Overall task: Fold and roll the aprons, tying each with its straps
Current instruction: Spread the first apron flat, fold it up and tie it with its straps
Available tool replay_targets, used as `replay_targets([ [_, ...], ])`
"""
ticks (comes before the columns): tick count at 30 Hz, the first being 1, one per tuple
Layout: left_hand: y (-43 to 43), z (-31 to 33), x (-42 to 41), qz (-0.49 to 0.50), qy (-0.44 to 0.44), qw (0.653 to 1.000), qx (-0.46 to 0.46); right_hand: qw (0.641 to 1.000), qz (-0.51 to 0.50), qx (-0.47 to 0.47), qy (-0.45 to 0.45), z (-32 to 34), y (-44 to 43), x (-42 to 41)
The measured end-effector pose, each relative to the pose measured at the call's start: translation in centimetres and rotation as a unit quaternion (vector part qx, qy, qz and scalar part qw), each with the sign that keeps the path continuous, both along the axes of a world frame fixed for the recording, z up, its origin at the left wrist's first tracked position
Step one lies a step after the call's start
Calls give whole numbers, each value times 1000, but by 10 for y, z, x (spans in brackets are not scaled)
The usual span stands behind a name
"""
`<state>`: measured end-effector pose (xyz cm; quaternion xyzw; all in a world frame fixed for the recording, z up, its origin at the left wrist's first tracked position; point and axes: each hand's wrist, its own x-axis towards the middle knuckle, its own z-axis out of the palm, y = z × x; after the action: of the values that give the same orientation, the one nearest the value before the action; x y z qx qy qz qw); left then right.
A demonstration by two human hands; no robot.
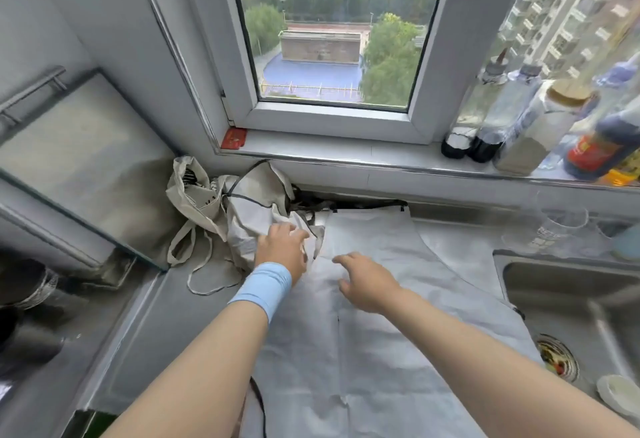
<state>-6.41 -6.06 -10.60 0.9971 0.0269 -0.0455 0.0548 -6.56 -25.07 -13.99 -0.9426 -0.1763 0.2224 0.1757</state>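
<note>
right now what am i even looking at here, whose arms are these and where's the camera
There is one picture, taken by a wide-angle camera worn on a person's head, looking down at their own arms over a kitchen counter below a window. No machine is involved. The left hand, with a blue wristband, rests on a crumpled heap of pale aprons with loose straps. The right hand hovers open over a grey apron spread flat on the counter; it grips nothing. A steel sink sits to the right, and bottles stand on the windowsill.
</note>
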Motion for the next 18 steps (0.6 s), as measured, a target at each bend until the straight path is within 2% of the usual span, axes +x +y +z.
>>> replay_targets([
  [2,10,3,12,94,14,995,34,998,15,45,-32,0,26,22],
  [4,20,3,21,249,14,968,-6,994,40,66,-74,0,51,44],
  [6,30,-3,24,388,42,911,-135,993,75,59,-76,-1,73,61],
  [7,34,-9,27,422,57,880,-211,992,98,35,-68,-3,81,67],
  [9,51,-24,32,446,88,816,-357,985,153,-45,-65,-12,106,82],
  [10,53,-29,33,436,89,802,-400,980,168,-77,-78,-16,110,84],
  [12,53,-36,37,415,62,793,-441,977,169,-108,-79,-22,111,85],
  [14,61,-35,44,399,56,787,-467,983,153,-76,-60,-23,119,90],
  [16,73,-19,50,354,45,822,-443,989,137,-26,-46,-18,130,96],
  [18,89,2,57,320,-8,868,-380,993,94,42,-52,-6,149,102],
])
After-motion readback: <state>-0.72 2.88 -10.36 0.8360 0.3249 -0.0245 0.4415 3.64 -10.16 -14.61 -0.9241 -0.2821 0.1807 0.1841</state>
